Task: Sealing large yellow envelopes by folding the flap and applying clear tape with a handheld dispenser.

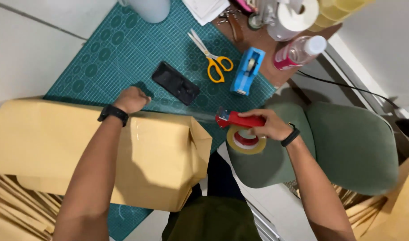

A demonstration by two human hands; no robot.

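head view: left hand [132, 99] fist pressing brown parcel [102, 151]; right hand [269, 125] fingers wrapped around red tape dispenser [239, 120], arm bent.

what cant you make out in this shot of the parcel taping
Head view only:
- Left hand fingers: curled over the brown paper parcel far edge.
- Right hand palm: hidden around the red tape dispenser.
- Parcel's left end: cut off by the frame.
- Stretched clear tape: too faint.

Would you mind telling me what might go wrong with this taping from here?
1. The clear tape spans open air between the yellow-brown package and the red dispenser in the right hand; it may twist or stick to itself.
2. Only the left hand pins the package's edge, so it could shift.
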